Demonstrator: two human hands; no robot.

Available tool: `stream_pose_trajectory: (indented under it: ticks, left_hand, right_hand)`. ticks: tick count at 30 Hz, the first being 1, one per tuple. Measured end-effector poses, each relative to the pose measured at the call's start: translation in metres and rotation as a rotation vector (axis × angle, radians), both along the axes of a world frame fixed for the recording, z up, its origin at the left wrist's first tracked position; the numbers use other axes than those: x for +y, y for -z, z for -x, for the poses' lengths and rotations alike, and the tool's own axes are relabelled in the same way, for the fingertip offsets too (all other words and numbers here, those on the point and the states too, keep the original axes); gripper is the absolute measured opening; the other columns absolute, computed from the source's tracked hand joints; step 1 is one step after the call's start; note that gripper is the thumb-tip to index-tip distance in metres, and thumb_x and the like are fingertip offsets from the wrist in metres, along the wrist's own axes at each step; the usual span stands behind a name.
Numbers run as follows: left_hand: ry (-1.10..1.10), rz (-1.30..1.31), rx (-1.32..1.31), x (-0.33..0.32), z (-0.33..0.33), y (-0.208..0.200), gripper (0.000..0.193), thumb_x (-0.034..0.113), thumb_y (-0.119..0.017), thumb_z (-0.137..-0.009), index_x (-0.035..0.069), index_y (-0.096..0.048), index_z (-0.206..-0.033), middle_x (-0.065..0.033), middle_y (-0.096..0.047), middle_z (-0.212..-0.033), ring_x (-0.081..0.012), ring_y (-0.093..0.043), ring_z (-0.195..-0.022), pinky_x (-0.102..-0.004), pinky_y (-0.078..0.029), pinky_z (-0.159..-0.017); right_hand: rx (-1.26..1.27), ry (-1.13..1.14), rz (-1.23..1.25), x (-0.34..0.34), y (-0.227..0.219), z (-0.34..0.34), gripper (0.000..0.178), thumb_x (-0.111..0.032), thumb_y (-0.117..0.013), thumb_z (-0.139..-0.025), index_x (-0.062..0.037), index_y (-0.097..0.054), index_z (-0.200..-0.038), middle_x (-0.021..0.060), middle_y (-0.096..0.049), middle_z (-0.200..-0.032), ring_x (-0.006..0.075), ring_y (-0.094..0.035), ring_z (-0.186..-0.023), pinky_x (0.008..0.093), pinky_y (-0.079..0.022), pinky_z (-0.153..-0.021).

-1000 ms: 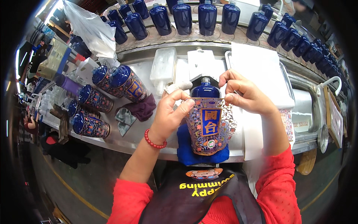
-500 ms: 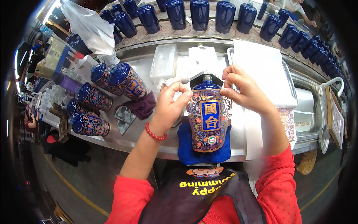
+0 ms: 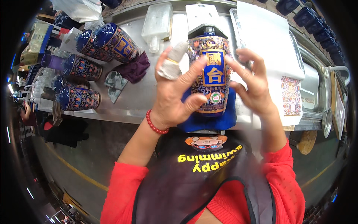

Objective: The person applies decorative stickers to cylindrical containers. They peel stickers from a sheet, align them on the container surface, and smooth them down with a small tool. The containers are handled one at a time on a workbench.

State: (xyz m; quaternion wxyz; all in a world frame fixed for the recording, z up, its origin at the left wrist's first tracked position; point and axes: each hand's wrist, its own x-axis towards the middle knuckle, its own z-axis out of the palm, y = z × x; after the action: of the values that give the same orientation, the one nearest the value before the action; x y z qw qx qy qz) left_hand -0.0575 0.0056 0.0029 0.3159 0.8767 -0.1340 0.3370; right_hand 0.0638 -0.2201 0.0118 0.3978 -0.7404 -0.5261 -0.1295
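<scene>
In front of me a dark blue bottle [image 3: 214, 87] leans back, neck away from me, on a blue cloth [image 3: 209, 123]. A patterned floral sheet with a blue and gold panel covers its front. My left hand [image 3: 169, 95] is open at the bottle's left side, its fingers spread and one lying over the panel. A greyish-white cover [image 3: 174, 67] wraps one left finger. At the right side my right hand [image 3: 257, 87] is open too, fingers apart and slightly blurred, close to the bottle's edge. Whether its fingertips touch the sheet I cannot tell.
Several decorated bottles [image 3: 80, 98] stand at left, near a purple cloth [image 3: 137, 69] and a grey-green cloth [image 3: 115, 84]. A clear glass bottle [image 3: 156, 24] lies behind. White paper [image 3: 264, 41] and a patterned sheet [image 3: 291, 95] are at right. Plain blue bottles [image 3: 311, 20] line the far right.
Both hands have let go of the sheet's upper corners, which they were pinching, and spread along the bottle's front and sides. The view has tilted down, so the table appears higher.
</scene>
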Motion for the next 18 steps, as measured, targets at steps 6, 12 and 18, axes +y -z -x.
stream_pose_trajectory:
  ticks: [6, 12, 18]
  left_hand:
    - [0.123, 0.062, 0.146, -0.001, 0.005, 0.025, 0.075, 0.066, -0.055, -0.095, 0.012, -0.056, -0.148, -0.0228, -0.045, -0.155, -0.0399, -0.031, -0.147, -0.0520, -0.008, -0.124]
    - [0.200, 0.115, 0.187, 0.007, 0.007, 0.036, 0.076, 0.067, -0.055, -0.095, 0.014, -0.053, -0.151, -0.0236, -0.040, -0.157, -0.0416, -0.031, -0.146, -0.0519, -0.014, -0.122]
    - [0.117, 0.190, 0.135, 0.008, 0.000, 0.028, 0.080, 0.065, -0.049, -0.099, 0.005, -0.048, -0.152, -0.0224, -0.048, -0.152, -0.0393, -0.036, -0.144, -0.0507, -0.017, -0.121]
  right_hand:
    - [0.176, 0.034, 0.023, -0.010, 0.034, 0.036, 0.055, -0.038, -0.073, -0.092, -0.0158, -0.063, -0.142, 0.0178, -0.042, -0.150, 0.0309, -0.049, -0.113, 0.0423, -0.048, -0.099]
    - [0.208, 0.024, 0.087, -0.011, 0.027, 0.048, 0.059, -0.039, -0.071, -0.093, -0.0137, -0.059, -0.145, 0.0208, -0.038, -0.152, 0.0326, -0.050, -0.112, 0.0437, -0.047, -0.100]
    - [0.204, 0.074, 0.035, -0.009, 0.020, 0.037, 0.061, -0.042, -0.067, -0.096, -0.0126, -0.055, -0.148, 0.0222, -0.037, -0.153, 0.0335, -0.049, -0.112, 0.0440, -0.045, -0.101]
